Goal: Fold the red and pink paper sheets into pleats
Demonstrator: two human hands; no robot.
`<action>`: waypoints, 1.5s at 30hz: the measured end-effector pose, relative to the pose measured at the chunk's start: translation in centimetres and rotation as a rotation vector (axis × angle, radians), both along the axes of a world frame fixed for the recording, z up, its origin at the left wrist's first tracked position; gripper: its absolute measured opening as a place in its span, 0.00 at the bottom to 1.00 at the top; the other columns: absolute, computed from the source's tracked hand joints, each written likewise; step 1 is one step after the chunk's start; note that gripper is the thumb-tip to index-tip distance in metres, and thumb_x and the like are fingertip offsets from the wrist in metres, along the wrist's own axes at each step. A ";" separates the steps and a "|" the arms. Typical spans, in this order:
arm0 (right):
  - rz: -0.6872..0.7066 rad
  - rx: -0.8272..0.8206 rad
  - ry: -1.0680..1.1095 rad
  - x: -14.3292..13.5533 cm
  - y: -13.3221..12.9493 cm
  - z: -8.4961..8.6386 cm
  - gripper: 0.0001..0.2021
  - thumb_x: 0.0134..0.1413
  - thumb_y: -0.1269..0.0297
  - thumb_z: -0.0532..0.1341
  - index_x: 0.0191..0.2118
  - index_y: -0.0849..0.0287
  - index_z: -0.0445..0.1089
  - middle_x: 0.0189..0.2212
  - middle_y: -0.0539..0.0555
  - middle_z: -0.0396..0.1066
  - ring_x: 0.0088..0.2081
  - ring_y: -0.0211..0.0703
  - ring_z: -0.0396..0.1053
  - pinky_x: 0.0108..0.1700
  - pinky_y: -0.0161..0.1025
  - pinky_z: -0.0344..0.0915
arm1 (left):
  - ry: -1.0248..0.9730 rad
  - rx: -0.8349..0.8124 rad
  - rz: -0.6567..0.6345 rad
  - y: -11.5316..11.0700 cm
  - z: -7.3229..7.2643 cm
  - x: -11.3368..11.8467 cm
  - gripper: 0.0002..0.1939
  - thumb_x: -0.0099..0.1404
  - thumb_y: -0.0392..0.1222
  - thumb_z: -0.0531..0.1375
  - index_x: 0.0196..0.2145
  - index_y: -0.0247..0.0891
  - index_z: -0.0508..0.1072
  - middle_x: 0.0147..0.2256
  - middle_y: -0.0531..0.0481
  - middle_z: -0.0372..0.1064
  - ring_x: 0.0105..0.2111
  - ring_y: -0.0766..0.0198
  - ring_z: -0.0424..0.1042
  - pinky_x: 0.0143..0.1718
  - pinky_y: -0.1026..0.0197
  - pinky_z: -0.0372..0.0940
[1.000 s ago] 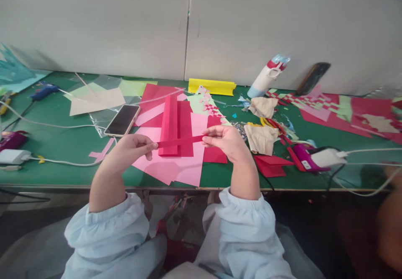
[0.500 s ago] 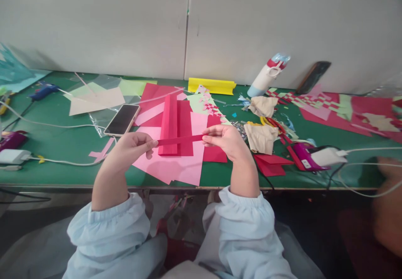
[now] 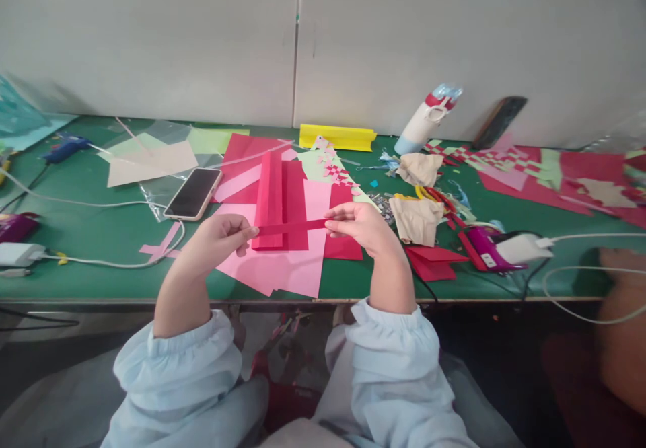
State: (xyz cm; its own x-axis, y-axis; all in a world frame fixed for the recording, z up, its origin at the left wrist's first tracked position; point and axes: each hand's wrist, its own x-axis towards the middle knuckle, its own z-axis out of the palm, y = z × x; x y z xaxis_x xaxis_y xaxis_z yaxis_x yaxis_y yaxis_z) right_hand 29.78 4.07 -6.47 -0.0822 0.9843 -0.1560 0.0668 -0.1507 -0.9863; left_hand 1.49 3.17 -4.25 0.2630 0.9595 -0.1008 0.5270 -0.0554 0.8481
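One green table (image 3: 111, 285) spans the scene, pink sheets (image 3: 297, 274) near its middle, folded red paper (image 3: 269, 192) over them, and here's the left hand (image 3: 222, 241) and right hand (image 3: 362, 229), each pinching an end of the red strip (image 3: 297, 227), straight across the paper's near end.

Left hand (image 3: 227, 238) drawn inward, strip levelled

Against one second ago: left hand has moved slightly toward the right hand (image 3: 356, 228), its sleeve (image 3: 176, 367) following. Span of red strip (image 3: 293, 227) showing between the fingertips now a little shorter, and its slope flatter. At far right, another person's arm (image 3: 623, 330), blurred, has come farther in over the table edge (image 3: 565, 300); the loop of white cable (image 3: 575, 268) beside it has changed shape.
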 end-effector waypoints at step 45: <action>-0.199 -0.128 -0.974 3.8 -0.2 -0.1 0.10 0.56 0.59 0.60 0.30 0.58 0.75 0.30 0.57 0.78 0.35 0.49 0.76 0.36 0.39 0.66 | 0.481 0.035 0.226 2.6 -4.8 2.7 0.25 0.64 0.51 0.55 0.53 0.31 0.68 0.47 0.33 0.73 0.46 0.46 0.73 0.43 0.52 0.65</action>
State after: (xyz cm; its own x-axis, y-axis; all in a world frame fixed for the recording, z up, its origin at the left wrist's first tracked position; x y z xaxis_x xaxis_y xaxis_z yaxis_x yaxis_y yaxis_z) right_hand 33.62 3.90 -6.59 0.3023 0.9374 -0.1729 0.7987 -0.3481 -0.4908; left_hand 4.24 5.75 -9.07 -0.0183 0.9919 -0.1259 0.8582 0.0802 0.5070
